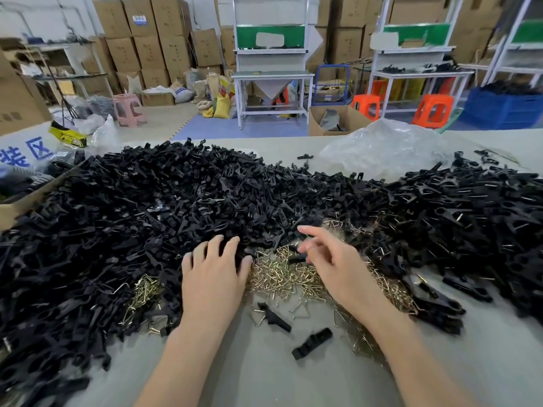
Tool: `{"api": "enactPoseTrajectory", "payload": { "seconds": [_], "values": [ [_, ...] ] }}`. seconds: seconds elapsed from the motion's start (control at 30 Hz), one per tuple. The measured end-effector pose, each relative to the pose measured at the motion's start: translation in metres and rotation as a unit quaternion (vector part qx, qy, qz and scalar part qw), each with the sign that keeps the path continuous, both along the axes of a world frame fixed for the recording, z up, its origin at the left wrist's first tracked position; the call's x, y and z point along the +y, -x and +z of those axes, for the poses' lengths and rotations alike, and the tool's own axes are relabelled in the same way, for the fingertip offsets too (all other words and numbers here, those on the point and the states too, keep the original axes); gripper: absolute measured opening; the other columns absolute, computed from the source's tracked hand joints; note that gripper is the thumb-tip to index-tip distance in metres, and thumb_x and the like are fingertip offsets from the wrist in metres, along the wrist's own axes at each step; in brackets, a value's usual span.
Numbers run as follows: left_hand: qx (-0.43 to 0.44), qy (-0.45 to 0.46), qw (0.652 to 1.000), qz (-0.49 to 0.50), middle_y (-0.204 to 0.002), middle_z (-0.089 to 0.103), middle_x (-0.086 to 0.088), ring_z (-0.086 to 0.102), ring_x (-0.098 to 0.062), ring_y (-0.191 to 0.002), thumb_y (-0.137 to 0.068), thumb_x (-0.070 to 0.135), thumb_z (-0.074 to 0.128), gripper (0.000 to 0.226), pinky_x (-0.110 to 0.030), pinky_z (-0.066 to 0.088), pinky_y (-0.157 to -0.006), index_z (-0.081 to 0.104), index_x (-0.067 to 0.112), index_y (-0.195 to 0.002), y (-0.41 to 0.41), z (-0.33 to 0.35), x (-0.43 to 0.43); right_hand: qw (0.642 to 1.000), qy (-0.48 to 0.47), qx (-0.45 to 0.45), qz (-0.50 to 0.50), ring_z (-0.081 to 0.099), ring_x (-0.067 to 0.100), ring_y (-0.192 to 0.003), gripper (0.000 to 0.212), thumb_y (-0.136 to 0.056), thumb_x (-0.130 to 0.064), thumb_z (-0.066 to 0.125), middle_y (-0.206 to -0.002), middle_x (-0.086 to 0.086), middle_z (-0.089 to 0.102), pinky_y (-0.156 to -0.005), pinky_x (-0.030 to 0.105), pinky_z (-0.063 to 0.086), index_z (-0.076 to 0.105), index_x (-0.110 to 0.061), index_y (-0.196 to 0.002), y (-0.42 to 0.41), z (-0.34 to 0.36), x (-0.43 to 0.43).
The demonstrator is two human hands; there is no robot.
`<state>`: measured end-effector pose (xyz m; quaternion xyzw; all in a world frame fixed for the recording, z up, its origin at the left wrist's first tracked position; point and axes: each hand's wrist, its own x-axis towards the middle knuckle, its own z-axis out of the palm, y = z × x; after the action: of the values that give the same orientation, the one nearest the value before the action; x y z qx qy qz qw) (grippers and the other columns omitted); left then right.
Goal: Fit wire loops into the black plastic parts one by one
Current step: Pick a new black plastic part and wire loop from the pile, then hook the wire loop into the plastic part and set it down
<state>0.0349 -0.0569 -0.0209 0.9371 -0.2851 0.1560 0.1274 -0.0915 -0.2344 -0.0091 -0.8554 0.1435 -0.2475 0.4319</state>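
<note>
1. A white sign (28, 149) at the table's far left corner bears the blue characters "装区". A further character at the frame edge is cut off.
2. Beside the sign lies a yellow and black packet (69, 136). Its print is too small to read.
3. Cartons (141, 33) stacked in the room behind carry a blue label, blurred beyond reading.
4. The left hand (214, 277) lies palm down with fingers spread and nearly straight. Its fingertips rest on the near fringe of the black parts (147, 212) and it grips nothing.
5. The right hand (335, 268) hangs over the wire loops (282, 279), palm down and forefinger stretched toward the far edge. The other fingers are blurred. A dark piece shows just under them, but whether the hand has hold of it cannot be told.
6. The black parts lie heaped from the left edge to the right edge of the table (258, 377), across its middle.
7. The brass-coloured wire loops lie in a heap between and under the two hands, on the near side of the black heap.
8. A few loops and two loose black pieces (313, 343) lie apart from the heaps, toward the near edge between the forearms.
9. A crumpled clear bag (382, 149) sits near the far edge, right of the middle.
</note>
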Motion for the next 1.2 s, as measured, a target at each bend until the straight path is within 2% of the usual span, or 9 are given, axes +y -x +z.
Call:
{"api": "enactPoseTrajectory", "payload": {
  "seconds": [0.13,0.47,0.57,0.67,0.77,0.83,0.93,1.0,1.2],
  "values": [
    [-0.012,0.016,1.0,-0.014,-0.126,0.063,-0.001,0.055,-0.03,-0.113,-0.096,0.043,0.06,0.028,-0.045,0.043,-0.091,0.068,0.027,-0.117,0.002,-0.001,-0.003,0.999,0.032,0.021,-0.007,0.048,0.002,-0.048,0.031,-0.105,-0.023,0.052,-0.098,-0.021,0.071,-0.046,0.015,0.039,0.062,-0.037,-0.131,0.001,-0.007,-0.001],
    [-0.055,0.152,0.985,-0.056,-0.096,0.056,0.005,0.056,-0.016,-0.068,-0.096,0.03,0.058,0.013,-0.031,0.033,-0.081,0.066,0.019,-0.098,0.002,0.0,-0.006,0.999,0.037,0.016,-0.009,0.056,-0.015,-0.061,0.031,-0.105,-0.02,0.053,-0.102,-0.018,0.072,-0.052,0.004,0.039,0.066,-0.036,-0.128,0.001,-0.005,0.0],
    [-0.098,0.193,0.975,-0.051,-0.094,0.059,0.008,0.059,-0.017,-0.08,-0.097,0.029,0.056,0.012,-0.031,0.031,-0.087,0.065,0.02,-0.096,0.004,0.005,-0.005,0.999,0.031,0.01,-0.008,0.058,-0.015,-0.069,0.033,-0.104,-0.016,0.053,-0.101,-0.02,0.071,-0.058,0.004,0.042,0.066,-0.035,-0.128,0.002,-0.005,0.001],
    [-0.139,0.228,0.961,-0.071,-0.097,0.059,0.01,0.056,-0.013,-0.092,-0.102,0.031,0.056,0.012,-0.032,0.031,-0.097,0.063,0.022,-0.098,0.006,0.012,-0.005,0.998,0.044,-0.033,-0.029,0.063,-0.01,-0.094,0.034,-0.103,-0.015,0.055,-0.103,-0.024,0.069,-0.078,0.01,0.05,0.064,-0.037,-0.128,0.003,0.0,0.004],
    [0.023,0.32,0.935,-0.154,-0.1,0.054,0.023,0.048,-0.002,-0.095,-0.102,0.045,0.05,0.009,-0.016,0.035,-0.088,0.057,0.04,-0.1,0.022,0.02,-0.009,0.997,0.003,-0.069,-0.031,0.061,-0.007,-0.111,0.033,-0.102,-0.039,0.054,-0.115,-0.024,0.068,-0.093,0.009,0.047,0.059,-0.038,-0.135,0.004,0.004,0.008],
    [0.178,0.388,0.879,-0.211,-0.095,0.062,0.019,0.057,-0.001,-0.085,-0.099,0.045,0.054,0.007,-0.012,0.041,-0.073,0.06,0.042,-0.098,0.037,0.022,-0.016,0.99,-0.13,-0.06,0.021,0.061,-0.006,-0.116,0.044,-0.097,-0.052,0.055,-0.124,-0.023,0.067,-0.098,0.011,0.046,0.054,-0.041,-0.139,0.002,0.005,0.016],
    [0.333,0.453,0.788,-0.252,-0.086,0.07,0.003,0.062,-0.009,-0.075,-0.097,0.038,0.061,0.012,-0.022,0.052,-0.071,0.069,0.03,-0.095,0.05,0.023,-0.024,0.941,-0.306,-0.1,0.104,0.067,0.012,-0.116,0.035,-0.093,-0.04,0.059,-0.123,-0.005,0.072,-0.094,0.024,0.055,0.065,-0.03,-0.126,-0.005,0.005,0.026],
    [0.38,0.465,0.755,-0.264,-0.084,0.069,-0.003,0.06,-0.011,-0.076,-0.093,0.044,0.062,0.021,-0.029,0.052,-0.075,0.071,0.026,-0.096,0.051,0.024,-0.026,0.922,-0.344,-0.138,0.111,0.069,0.022,-0.114,0.027,-0.094,-0.028,0.059,-0.12,0.004,0.074,-0.091,0.028,0.057,0.071,-0.019,-0.117,-0.005,0.007,0.028],
    [0.39,0.483,0.741,-0.256,-0.064,0.058,0.004,0.055,-0.011,-0.06,-0.091,0.046,0.059,0.023,-0.023,0.047,-0.058,0.074,0.03,-0.096,0.048,0.023,-0.027,0.913,-0.372,-0.161,0.044,0.073,0.022,-0.099,0.018,-0.106,-0.016,0.051,-0.107,0.011,0.075,-0.083,0.031,0.06,0.068,-0.013,-0.107,-0.007,0.007,0.024]
  ]
}}
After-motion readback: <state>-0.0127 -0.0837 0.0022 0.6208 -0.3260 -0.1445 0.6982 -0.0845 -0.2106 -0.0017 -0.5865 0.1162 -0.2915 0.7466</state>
